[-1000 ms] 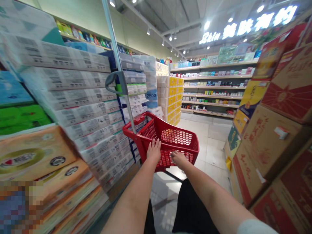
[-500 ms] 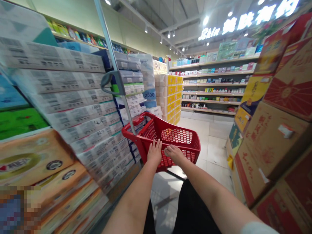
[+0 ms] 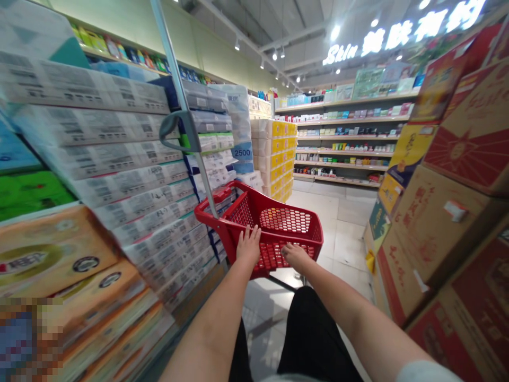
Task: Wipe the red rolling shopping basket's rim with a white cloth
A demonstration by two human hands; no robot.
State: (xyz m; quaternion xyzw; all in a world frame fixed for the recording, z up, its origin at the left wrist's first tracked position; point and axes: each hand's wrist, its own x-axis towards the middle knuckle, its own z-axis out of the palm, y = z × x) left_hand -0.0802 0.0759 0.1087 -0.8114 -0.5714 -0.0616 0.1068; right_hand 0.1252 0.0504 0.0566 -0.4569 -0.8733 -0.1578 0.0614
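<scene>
A red plastic shopping cart (image 3: 292,240) with lattice walls stands before me, its near side facing my body. My left hand (image 3: 248,246) lies flat against the solid part of that side, just under the rim, fingers stretched and slightly spread. Farther right, my right hand (image 3: 296,255) is at the lattice wall with its fingers extended and a little bent. Nothing shows in its grasp; whether the fingertips touch the wall I cannot tell. A silver pole (image 3: 207,178) with a grey loop handle (image 3: 181,132) rises from the cart's left end, away from both hands.
Stacked white tissue packs (image 3: 131,172) and orange packs (image 3: 47,239) line the left side. Yellow-and-white packs (image 3: 278,156) stand beyond the cart. Cardboard cartons (image 3: 429,228) rise on the right. Goods shelves (image 3: 345,138) span the back, past the pale tiled floor (image 3: 342,217).
My right hand has moved right along the cart's side, away from my left hand, and its fingers have straightened somewhat. The left hand stays on the side. The view has shifted slightly.
</scene>
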